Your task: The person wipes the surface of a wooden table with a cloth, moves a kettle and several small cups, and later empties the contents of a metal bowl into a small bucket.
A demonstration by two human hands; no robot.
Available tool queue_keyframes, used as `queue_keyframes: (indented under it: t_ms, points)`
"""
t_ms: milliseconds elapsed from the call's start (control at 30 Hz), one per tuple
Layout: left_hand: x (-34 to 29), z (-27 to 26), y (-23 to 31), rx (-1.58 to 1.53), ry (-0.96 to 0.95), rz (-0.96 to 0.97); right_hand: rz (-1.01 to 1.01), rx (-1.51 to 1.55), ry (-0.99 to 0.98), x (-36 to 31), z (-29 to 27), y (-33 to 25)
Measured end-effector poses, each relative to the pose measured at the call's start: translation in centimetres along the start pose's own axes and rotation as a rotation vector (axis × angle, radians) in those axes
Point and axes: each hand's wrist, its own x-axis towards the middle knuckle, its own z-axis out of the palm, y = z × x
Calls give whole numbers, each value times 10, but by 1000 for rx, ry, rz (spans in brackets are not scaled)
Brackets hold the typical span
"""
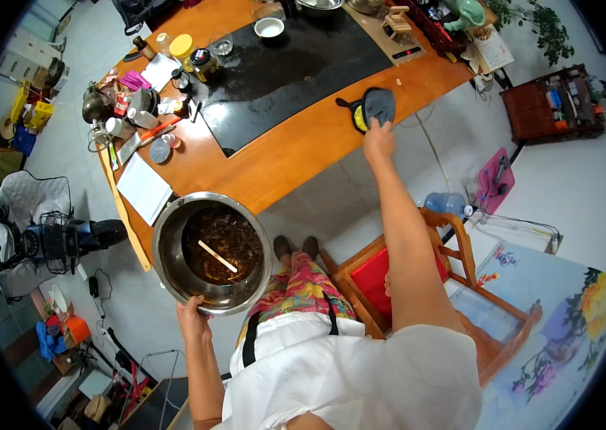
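My left hand (192, 315) grips the near rim of a wide stainless steel bowl (169, 240). The bowl is tilted slightly at the table's left front corner and holds a dark, wet, stringy-looking mass (235, 233). A pale flat stick (217, 256) lies across that mass. On the right, my arm stretches over the table's front edge, and my right hand (380, 140) has its fingertips closed on the lower edge of a rounded dark grey and yellow cloth pad (379, 106). A black tab sticks out on the pad's left. My thumb is partly hidden.
The orange wooden table (310, 168) carries a black slab (296, 79) with a white bowl (269, 28). Jars, bottles and papers (144, 188) crowd its left side. Behind my right arm stands a wooden chair (464, 251) with a red cushion. A water bottle (446, 203) lies near it.
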Motion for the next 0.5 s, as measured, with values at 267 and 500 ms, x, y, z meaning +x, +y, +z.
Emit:
queue_keyframes:
  t_ms: [267, 500]
  points:
    - [14, 3, 24, 27, -9, 26, -34, 1197, -713, -43, -75, -63]
    - [25, 31, 40, 46, -21, -3, -268, 202, 249, -2, -39, -85]
